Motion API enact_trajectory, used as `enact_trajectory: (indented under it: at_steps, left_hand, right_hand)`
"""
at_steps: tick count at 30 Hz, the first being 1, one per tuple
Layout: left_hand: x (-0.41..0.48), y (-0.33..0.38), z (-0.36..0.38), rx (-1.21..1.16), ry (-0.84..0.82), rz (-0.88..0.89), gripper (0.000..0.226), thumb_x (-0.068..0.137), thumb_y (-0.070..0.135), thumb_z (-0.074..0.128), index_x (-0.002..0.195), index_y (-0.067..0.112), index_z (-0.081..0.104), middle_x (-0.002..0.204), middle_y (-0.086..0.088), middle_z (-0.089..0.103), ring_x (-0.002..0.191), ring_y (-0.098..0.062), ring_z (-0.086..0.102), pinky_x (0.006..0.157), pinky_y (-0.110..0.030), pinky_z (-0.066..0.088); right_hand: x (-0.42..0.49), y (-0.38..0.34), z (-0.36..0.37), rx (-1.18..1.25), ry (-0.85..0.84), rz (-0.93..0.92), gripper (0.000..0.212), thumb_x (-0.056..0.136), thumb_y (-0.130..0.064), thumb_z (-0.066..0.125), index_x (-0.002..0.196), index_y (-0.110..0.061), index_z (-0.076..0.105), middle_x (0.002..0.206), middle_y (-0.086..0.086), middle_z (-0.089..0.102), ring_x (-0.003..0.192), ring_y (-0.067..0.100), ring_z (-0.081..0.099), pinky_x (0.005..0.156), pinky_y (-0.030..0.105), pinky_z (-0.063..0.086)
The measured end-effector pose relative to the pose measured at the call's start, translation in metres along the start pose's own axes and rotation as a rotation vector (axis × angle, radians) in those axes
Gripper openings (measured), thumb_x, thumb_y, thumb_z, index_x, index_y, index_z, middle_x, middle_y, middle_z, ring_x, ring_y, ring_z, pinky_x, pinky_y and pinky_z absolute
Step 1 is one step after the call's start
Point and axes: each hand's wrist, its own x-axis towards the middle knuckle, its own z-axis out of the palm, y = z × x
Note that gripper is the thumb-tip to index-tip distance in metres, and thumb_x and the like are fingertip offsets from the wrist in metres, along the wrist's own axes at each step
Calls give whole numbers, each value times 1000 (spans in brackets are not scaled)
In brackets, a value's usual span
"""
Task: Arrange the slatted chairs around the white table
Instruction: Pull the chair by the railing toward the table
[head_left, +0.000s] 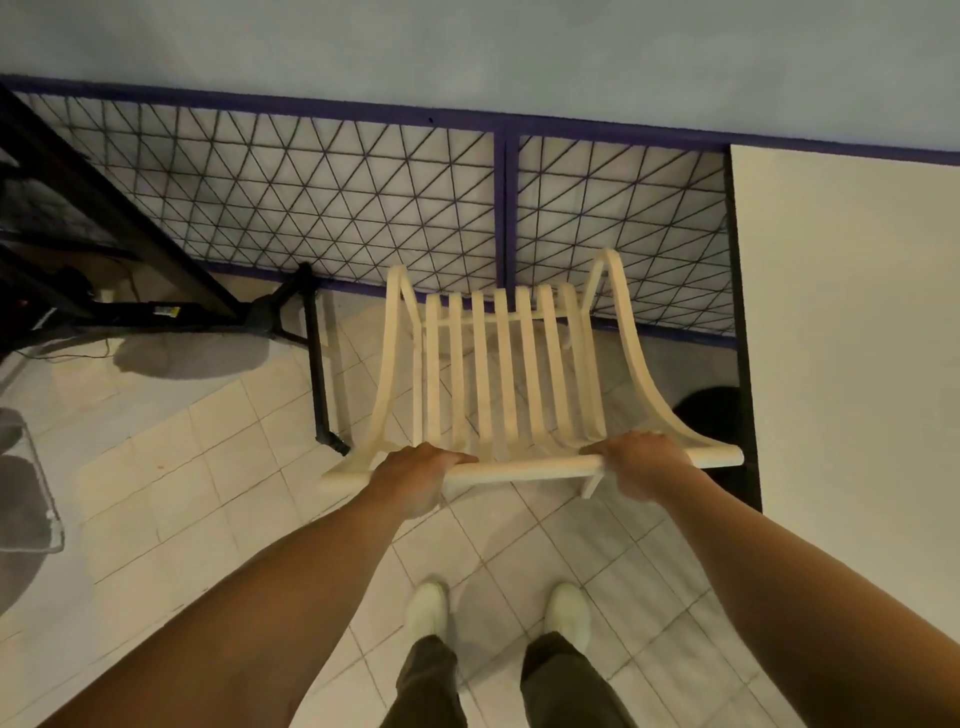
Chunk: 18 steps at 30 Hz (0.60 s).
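A cream slatted chair (498, 374) stands on the tiled floor right in front of me, seen from above and behind. Its rounded top rail runs across the view. My left hand (415, 475) is closed around the left part of that rail. My right hand (641, 462) is closed around the right part of it. The white table (852, 338) fills the right side of the view, its dark edge just beside the chair's right arm. The chair's legs are hidden under the seat.
A purple-framed mesh panel (363, 202) lines the wall behind the chair. A black metal stand (317, 364) rises just left of the chair, and a dark frame (104, 218) fills the far left. My white shoes (498, 613) stand on pale tiles (208, 493).
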Motion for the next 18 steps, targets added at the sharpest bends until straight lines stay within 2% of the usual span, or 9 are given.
enact_trajectory:
  at_steps: [3, 7, 10, 14, 18]
  left_hand:
    - [-3, -24, -6, 50, -8, 39, 78, 91, -2, 55, 144, 53, 41, 113, -1, 61, 96, -26, 62, 76, -38, 50]
    - [-6, -53, -14, 110, -39, 110, 78, 91, -2, 54, 144, 53, 40, 114, -2, 63, 96, -27, 63, 77, -39, 51]
    - [-5, -72, -23, 148, -60, 155, 79, 91, -4, 52, 144, 53, 40, 110, -1, 61, 94, -27, 62, 71, -37, 48]
    - [-2, -94, -33, 203, -66, 192, 79, 92, -4, 53, 144, 54, 41, 118, -2, 61, 97, -27, 63, 75, -37, 49]
    - [1, -105, -38, 235, -89, 204, 78, 92, -2, 52, 144, 55, 39, 117, -1, 61, 93, -26, 63, 71, -35, 47]
  right_hand:
    - [-5, -25, 11, 41, -12, 43, 61, 93, -17, 59, 146, -42, 39, 131, -3, 59, 117, 23, 58, 101, 46, 46]
    - [-9, -60, 24, 111, 7, 111, 58, 95, -19, 55, 146, -41, 39, 127, -3, 59, 112, 22, 60, 97, 42, 49]
    - [-11, -84, 27, 165, 19, 160, 58, 95, -15, 55, 145, -40, 39, 126, -2, 60, 111, 21, 60, 95, 39, 51]
    - [-10, -110, 31, 229, 37, 211, 59, 95, -14, 54, 144, -42, 40, 126, -3, 59, 111, 20, 60, 95, 38, 51]
    - [-8, -122, 34, 260, 37, 232, 59, 94, -13, 55, 144, -41, 40, 127, -3, 59, 110, 19, 60, 96, 39, 51]
